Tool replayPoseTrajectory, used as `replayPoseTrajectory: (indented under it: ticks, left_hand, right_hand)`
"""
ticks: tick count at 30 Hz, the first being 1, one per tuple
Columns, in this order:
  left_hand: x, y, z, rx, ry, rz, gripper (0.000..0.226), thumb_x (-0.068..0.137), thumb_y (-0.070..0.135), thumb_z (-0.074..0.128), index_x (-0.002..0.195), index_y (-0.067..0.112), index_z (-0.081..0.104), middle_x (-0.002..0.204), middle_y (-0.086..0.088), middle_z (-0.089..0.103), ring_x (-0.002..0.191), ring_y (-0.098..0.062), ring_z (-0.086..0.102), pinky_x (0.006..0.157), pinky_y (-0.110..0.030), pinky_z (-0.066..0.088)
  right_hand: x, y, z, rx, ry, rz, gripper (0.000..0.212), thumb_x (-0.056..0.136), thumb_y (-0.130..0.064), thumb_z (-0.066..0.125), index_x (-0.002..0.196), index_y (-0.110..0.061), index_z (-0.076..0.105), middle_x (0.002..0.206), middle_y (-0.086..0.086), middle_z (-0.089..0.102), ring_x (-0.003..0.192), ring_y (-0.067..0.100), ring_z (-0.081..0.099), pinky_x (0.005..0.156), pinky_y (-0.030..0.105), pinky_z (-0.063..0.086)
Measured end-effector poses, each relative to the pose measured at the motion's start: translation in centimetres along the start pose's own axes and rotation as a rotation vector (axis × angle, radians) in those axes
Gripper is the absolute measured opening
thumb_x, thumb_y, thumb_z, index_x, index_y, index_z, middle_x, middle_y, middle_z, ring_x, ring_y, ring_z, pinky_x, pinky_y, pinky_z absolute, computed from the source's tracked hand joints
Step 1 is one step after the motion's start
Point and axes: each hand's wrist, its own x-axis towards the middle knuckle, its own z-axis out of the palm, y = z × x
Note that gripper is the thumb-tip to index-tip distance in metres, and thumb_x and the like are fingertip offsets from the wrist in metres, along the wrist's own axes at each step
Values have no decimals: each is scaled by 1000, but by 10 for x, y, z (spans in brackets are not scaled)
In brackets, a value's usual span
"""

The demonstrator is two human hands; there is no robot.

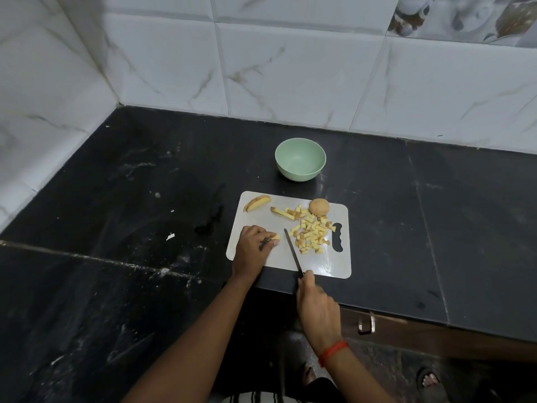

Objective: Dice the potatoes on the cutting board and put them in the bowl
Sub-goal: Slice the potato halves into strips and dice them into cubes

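nearest me, right hand was curled round the knife handle at the board's front edge, blade angled up across the cutting board, tip near the dice. left hand sat on the board's left side, fingers curled down over a small potato piece, pinning it to the board; blade was apart from that piece, so i'd read it as lining up the next cut. right of the blade, a heap of diced cubes, too many to count. behind it, a few uncut sticks. back right, one rounded potato chunk with skin on. back left, wedge slices lying together, looked like two, couldn't be sure. beyond the board, green bowl on the black counter, nothing in it. counts: one knife, one board, one bowl. status guess: roughly half the dicing done; left to do were the held piece, sticks, wedges and chunk, and the whole transfer to the bowl hadn't started.
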Motion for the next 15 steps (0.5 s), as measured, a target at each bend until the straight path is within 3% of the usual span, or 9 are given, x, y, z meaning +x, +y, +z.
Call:
replayPoseTrajectory:
  ticks: [6, 11, 15]
  left_hand:
    - [-1, 0, -1, 16, 28, -12, 15, 88, 23, 78, 99, 15, 80, 90, 8, 62, 96, -11, 51, 77, -22, 47]
    - [0, 1, -1, 43, 37, -23, 11, 86, 21, 78, 93, 13, 80, 88, 8, 64, 94, -11, 51, 76, -9, 37]
    - [2, 1, 1, 35, 35, -52, 8, 85, 19, 79, 89, 13, 80, 89, 7, 67, 94, -12, 53, 77, -20, 45]
  right_hand:
    - [38, -23, -1, 24, 37, -79, 18, 107, -34, 28, 108, -19, 37, 75, 2, 65, 63, 28, 65, 51, 34, 40]
    - [46, -21, 2, 30, 21, -133, 18, 107, -34, 28, 110, -19, 37, 73, 4, 64, 61, 29, 64, 48, 34, 39]
    - [45, -20, 0, 55, 1, -141, 17, 107, -33, 29, 113, -19, 37, 72, 5, 65, 62, 30, 64, 52, 38, 47]
